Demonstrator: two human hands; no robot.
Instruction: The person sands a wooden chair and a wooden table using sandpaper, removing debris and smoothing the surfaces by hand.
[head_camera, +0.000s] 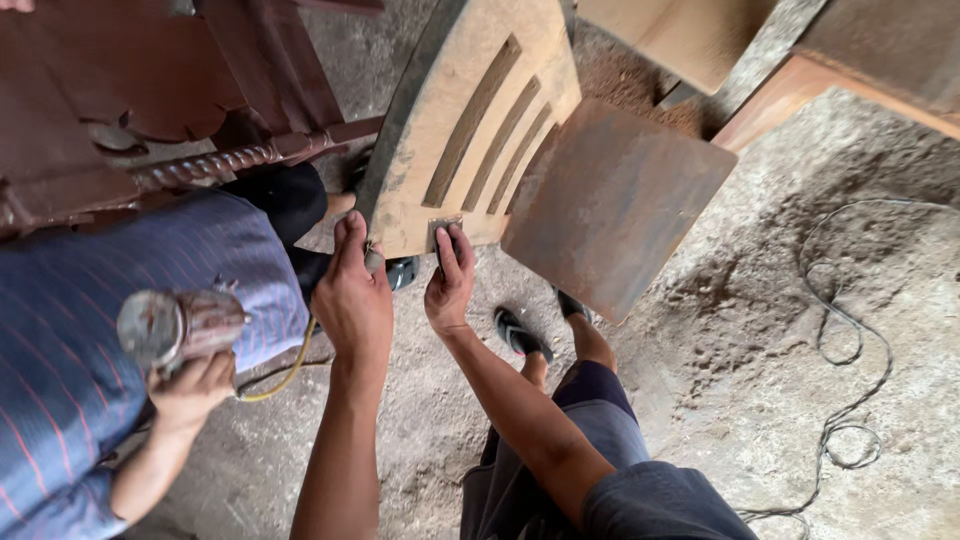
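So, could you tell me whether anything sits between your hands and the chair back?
Partly. The right hand presses a small pale square piece against the chair back, so that lies between them. The left hand grips the back's edge directly, and nothing visible stands between them.

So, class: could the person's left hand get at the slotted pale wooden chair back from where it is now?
Probably yes: the left hand already rests at the lower edge of the slotted pale wooden chair back, beside the right hand, and nothing lies between it and the slats.
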